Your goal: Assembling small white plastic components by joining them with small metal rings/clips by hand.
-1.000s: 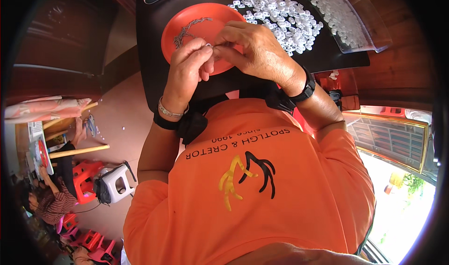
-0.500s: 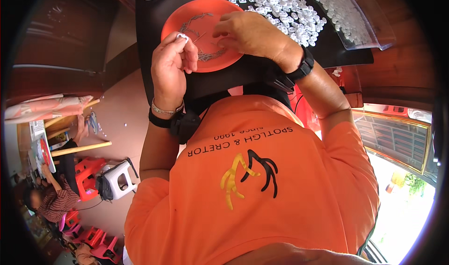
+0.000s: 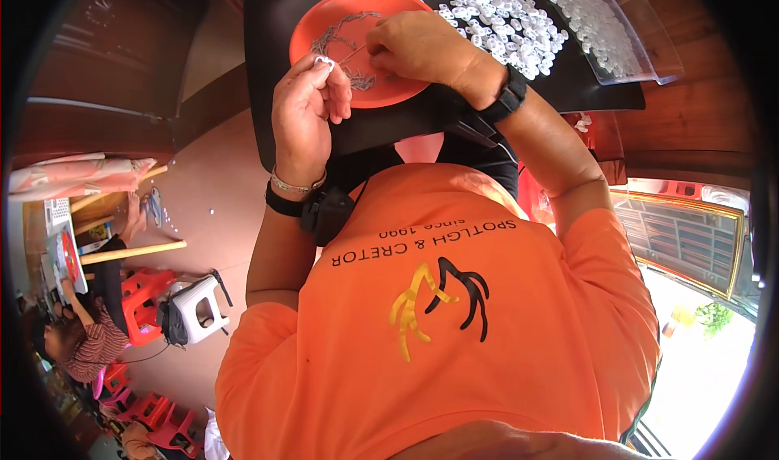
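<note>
My left hand (image 3: 307, 119) is closed, with a small white plastic piece (image 3: 324, 61) with holes pinched between thumb and fingertips. My right hand (image 3: 426, 48) is closed over the plate, and a thin nail-like metal pin (image 3: 354, 53) reaches from its fingertips toward the white piece. Whether the pin's tip touches the piece, I cannot tell. Beneath both hands lies a round orange plate (image 3: 393, 97), with many thin grey metal pins (image 3: 363, 80) scattered in a curve. Some of them are hidden by my hands.
A black table (image 3: 365, 131) bears the plate. Right of it spreads a heap of white plastic pieces (image 3: 507, 26), and a clear bin (image 3: 649, 70) holds more. Far left on the floor stand a red stool (image 3: 146, 306) and a white stool (image 3: 199, 307), near a seated person (image 3: 93, 350).
The camera view has shifted slightly. My right hand's fingers have closed more tightly and moved a little nearer my left hand, which keeps the white piece.
</note>
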Available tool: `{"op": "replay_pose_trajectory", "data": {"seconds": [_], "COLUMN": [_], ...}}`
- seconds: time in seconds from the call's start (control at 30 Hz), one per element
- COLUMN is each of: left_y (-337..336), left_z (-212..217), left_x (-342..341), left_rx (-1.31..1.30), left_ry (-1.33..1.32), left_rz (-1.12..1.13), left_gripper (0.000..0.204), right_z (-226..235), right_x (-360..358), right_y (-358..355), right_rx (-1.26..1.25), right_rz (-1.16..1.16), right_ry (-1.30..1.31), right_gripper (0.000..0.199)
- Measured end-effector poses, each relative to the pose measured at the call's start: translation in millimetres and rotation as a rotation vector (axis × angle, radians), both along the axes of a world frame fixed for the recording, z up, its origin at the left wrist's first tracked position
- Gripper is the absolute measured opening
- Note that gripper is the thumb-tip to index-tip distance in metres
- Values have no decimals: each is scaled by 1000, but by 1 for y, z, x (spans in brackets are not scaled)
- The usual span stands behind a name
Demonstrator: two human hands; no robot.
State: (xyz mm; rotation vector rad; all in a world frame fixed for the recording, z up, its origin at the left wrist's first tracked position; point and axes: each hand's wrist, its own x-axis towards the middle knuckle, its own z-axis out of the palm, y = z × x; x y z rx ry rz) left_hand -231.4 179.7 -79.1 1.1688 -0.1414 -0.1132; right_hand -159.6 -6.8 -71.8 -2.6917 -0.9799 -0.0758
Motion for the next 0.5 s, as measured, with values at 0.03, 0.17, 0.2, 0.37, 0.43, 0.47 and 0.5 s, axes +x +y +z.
{"op": "replay_pose_trajectory", "data": {"seconds": [0.03,0.17,0.2,0.37,0.43,0.47,0.5], "left_y": [0,1,1,0,0,1,1], "left_z": [-1,-4,-5,-8,-9,-9,-9], "left_x": [-1,-2,-3,-5,-6,-8,-9], "left_rx": [-3,3,2,3,-5,-7,-9], "left_ry": [1,-5,-11,-40,-52,-39,-26], "left_rz": [-1,1,2,-14,-30,-25,-20], "left_gripper": [23,24,24,25,25,25,25], "right_z": [-2,-7,-8,-11,-15,-15,-13], "right_x": [0,0,-1,-3,-3,-2,-1], "right_y": [3,10,11,10,8,8,6], "right_rx": [-36,-134,-138,-128,-54,26,20], "right_rz": [-4,-16,-13,-40,-49,-55,-54], "right_ry": [-25,-114,-114,-98,-82,-63,-66], "right_gripper": [13,11,11,11,11,10,10]}}
